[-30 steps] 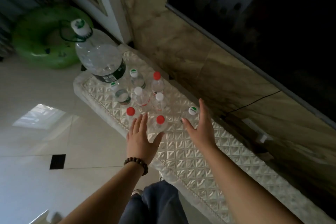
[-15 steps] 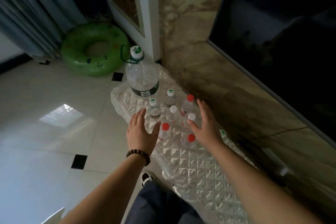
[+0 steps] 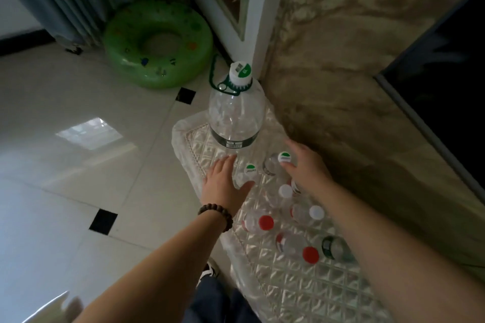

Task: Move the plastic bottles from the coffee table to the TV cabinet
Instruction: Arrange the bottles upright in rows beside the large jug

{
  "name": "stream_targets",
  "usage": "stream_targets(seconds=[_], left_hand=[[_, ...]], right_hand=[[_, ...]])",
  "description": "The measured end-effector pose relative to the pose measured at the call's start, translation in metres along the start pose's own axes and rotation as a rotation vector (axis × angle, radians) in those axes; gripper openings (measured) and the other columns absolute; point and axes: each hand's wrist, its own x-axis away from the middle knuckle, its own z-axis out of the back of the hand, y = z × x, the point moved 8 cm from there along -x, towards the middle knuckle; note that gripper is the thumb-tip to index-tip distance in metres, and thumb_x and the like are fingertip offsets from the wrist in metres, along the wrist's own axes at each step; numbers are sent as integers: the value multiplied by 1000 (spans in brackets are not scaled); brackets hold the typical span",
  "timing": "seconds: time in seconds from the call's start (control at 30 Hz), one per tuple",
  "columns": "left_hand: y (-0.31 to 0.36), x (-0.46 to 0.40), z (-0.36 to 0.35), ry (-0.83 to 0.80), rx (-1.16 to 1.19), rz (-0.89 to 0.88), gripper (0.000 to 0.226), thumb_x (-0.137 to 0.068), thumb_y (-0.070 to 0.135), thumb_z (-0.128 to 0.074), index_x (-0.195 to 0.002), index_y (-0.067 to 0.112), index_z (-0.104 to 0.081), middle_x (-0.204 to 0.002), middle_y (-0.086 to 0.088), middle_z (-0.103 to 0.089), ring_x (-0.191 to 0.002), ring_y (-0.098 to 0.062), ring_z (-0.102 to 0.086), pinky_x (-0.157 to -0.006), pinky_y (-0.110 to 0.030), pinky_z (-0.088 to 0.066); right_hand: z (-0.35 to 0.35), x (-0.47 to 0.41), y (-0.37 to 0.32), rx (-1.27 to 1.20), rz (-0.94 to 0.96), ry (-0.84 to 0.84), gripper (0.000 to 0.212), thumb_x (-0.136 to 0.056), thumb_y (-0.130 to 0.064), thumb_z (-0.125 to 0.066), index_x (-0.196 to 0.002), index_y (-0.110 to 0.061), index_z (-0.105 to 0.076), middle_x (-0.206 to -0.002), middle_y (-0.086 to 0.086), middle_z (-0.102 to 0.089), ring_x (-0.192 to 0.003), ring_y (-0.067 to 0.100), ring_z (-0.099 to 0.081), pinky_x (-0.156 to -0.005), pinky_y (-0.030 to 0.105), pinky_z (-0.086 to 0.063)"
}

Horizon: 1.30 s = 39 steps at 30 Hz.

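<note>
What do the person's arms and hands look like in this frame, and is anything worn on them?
Both forearms are bare, with no sleeves in view and no gloves. The left hand has a bracelet of dark brown round beads at the wrist. The right hand and its wrist carry nothing visible: no watch, band or ring that can be made out.

Clear bottles are showing red caps (image 3: pixel 265 222), white caps (image 3: pixel 316 212) and green-and-white caps (image 3: pixel 284 158) on a counter (image 3: pixel 286 286) wearing a silvery diamond-quilted cover, beside a green swim ring (image 3: pixel 157 43) and pale floor tiles (image 3: pixel 65 165) with black insets.
</note>
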Motion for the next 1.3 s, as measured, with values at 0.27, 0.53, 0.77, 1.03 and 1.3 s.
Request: stream_targets(seconds=[0.27,0.53,0.77,1.03,1.3], left_hand=[[-19,-25,-56,-46,41,89,64,-79,51,-68,-136,35,-44,-143,7,-45,-131,-19,-42,-107,-46,-38],[-29,-29,-58,93,245,94,60,-76,44,-74,-129,31,-49,-120,7,-63,-107,-15,-59,-90,-40,-52],[-25,-51,-32,217,341,127,55,-74,35,-79,-121,30,-52,-115,8,-64,-101,-11,-57,-86,-33,-51],[-14,-67,-38,270,375,162,46,-76,35,-76,-114,28,-51,-109,7,-64,-100,-16,-60,-83,-36,-51],[-7,-72,-48,226,319,111,46,-80,35,-73,-119,25,-51,-114,6,-64,-102,-16,-60,-78,-27,-44]], right_hand=[[-36,-44,28,82,-16,-32,41,-92,-26,-60,-132,-28,-52,-129,8,-59,-115,30,-56,-90,47,-53],[-24,-49,32,37,39,57,30,-89,-31,-63,-114,-18,-54,-109,12,-65,-101,30,-63,-77,41,-56],[-1,-71,-7,-16,164,119,36,-85,-30,-69,-116,-16,-57,-106,12,-66,-97,27,-65,-79,38,-56],[-19,-89,-37,72,238,33,33,-86,-24,-68,-115,-12,-58,-110,15,-64,-100,30,-61,-80,34,-49],[-24,-105,-8,3,180,34,39,-79,-22,-75,-114,-12,-59,-109,15,-65,-100,30,-62,-79,31,-48]])
